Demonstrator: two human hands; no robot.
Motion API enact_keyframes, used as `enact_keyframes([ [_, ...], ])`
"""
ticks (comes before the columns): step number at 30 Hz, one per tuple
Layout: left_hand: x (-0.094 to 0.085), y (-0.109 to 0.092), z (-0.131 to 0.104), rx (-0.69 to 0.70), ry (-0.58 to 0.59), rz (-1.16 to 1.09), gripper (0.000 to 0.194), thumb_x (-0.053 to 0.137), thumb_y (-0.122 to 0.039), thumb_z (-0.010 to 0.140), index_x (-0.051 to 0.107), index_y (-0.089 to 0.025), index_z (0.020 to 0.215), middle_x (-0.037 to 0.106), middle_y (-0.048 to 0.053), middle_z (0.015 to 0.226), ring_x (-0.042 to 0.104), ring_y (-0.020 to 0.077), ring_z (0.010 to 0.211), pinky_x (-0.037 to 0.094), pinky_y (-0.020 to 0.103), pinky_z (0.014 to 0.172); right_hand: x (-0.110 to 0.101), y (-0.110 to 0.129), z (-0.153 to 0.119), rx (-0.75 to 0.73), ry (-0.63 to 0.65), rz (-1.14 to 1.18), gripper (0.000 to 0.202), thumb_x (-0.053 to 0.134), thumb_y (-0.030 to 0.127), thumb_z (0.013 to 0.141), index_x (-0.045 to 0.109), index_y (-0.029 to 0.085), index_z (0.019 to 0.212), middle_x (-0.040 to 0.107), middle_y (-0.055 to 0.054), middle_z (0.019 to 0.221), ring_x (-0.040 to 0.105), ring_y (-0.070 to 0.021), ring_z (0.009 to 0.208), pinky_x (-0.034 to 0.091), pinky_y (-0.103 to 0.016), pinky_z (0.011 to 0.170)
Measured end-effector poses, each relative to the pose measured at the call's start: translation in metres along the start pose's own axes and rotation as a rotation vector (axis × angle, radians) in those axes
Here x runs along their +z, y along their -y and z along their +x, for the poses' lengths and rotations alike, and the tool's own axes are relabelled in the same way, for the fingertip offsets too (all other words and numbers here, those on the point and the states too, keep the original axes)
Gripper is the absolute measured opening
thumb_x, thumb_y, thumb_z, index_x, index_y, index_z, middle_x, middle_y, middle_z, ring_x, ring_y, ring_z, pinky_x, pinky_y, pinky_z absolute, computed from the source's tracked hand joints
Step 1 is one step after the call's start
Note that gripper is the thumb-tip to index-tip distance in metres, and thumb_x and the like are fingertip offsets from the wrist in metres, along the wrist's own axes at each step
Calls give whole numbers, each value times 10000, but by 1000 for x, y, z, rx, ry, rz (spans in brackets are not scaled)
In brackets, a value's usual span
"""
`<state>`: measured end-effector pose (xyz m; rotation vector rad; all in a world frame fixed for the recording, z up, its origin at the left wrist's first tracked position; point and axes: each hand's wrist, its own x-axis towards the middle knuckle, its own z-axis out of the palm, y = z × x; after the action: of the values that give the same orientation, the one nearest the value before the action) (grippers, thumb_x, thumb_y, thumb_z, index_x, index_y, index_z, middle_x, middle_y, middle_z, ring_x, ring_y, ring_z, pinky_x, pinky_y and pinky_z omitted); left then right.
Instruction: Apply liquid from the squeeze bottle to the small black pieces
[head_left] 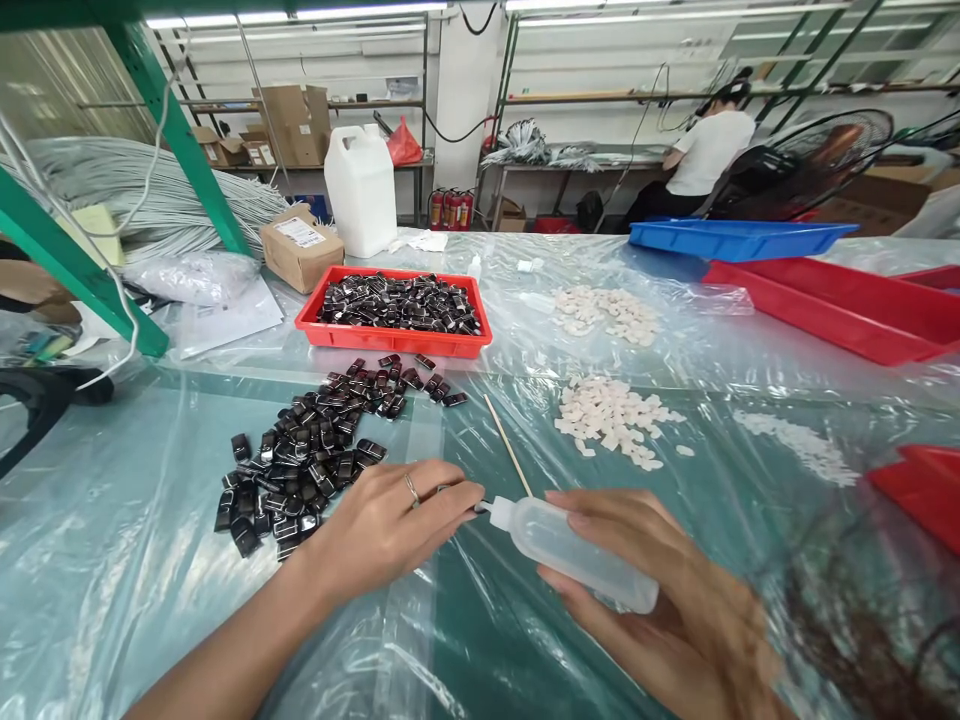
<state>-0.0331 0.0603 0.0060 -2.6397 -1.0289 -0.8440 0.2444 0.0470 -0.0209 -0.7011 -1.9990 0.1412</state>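
My right hand (675, 610) grips a small clear squeeze bottle (577, 550) lying sideways, its nozzle pointing left. The nozzle tip meets the fingertips of my left hand (390, 520), which pinch a small part that is mostly hidden. A ring sits on one left finger. Just left of that hand lies a loose heap of small glossy black parts (315, 450) on the plastic-covered table (150, 560). A thin wooden stick (508, 444) rests just beyond the bottle. Two piles of small white pieces (611, 415) lie further right.
A red tray (394, 338) full of black parts stands behind the heap. Behind it are a cardboard box (300, 250) and a white jug (361, 190). Blue (735, 238) and red trays (847, 305) sit at the right. A person in white (709, 150) works at a far bench.
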Motion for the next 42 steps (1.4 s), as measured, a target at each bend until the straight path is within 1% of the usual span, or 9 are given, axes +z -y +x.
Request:
enact_keyframes([
  [4,-2,-1,3,13,-18,18,140,473,-229,1062,540,-248,1183,711,-10,1004,732,107,801,581,227,602,1,1,-3,15,-22,-16,494,762,94,1008,720,327,1441,911,-136,1186,882,-288,993,771,-406,755],
  [8,-3,-3,4,16,-30,40,137,467,-228,1062,546,-247,1173,710,-14,993,729,102,809,602,227,650,0,1,-5,18,-6,-27,497,758,119,1026,711,350,1463,912,-134,1193,881,-295,996,772,-428,751],
  [15,-4,-4,3,9,-52,65,143,491,-228,1045,564,-253,1165,705,-19,990,728,106,806,604,229,690,-2,2,-7,47,-6,22,613,759,91,998,698,393,1528,904,-100,1216,887,-286,1020,760,-419,758],
  [19,-4,-3,3,13,-40,60,144,483,-225,1051,573,-242,1163,698,-20,988,724,98,792,600,221,701,0,0,-6,20,-15,22,571,768,89,986,716,350,1492,899,-102,1211,879,-272,1014,756,-394,759],
  [24,-6,-5,4,15,-55,77,129,489,-218,1053,569,-234,1152,702,-30,988,724,89,789,598,217,709,-1,-2,-6,-30,-6,8,542,772,62,992,710,271,1489,868,-134,1257,846,-253,1098,750,-356,836],
  [28,-7,-6,4,14,-62,79,114,497,-226,1053,571,-232,1139,704,-34,975,722,88,775,600,220,696,-3,-2,-8,-63,-3,-23,560,767,50,996,699,272,1505,847,-139,1285,826,-250,1135,756,-348,876],
  [31,-7,-7,4,11,-62,77,120,487,-229,1058,574,-229,1140,706,-29,972,720,91,769,602,223,680,-5,-1,-7,-75,11,-47,541,761,69,1008,693,282,1500,845,-130,1269,830,-248,1132,766,-340,871],
  [37,-6,-6,3,14,-58,77,119,504,-232,1051,583,-226,1140,710,-23,971,722,97,774,601,223,668,-5,0,-2,-85,1,-69,462,740,76,1016,697,260,1437,853,-130,1240,833,-224,1092,765,-292,862],
  [42,-6,-5,4,18,-52,74,118,508,-228,1048,582,-226,1141,705,-25,977,721,94,771,600,226,667,-5,1,-2,-93,2,-73,475,739,57,1011,692,252,1441,845,-133,1250,830,-220,1119,759,-281,888],
])
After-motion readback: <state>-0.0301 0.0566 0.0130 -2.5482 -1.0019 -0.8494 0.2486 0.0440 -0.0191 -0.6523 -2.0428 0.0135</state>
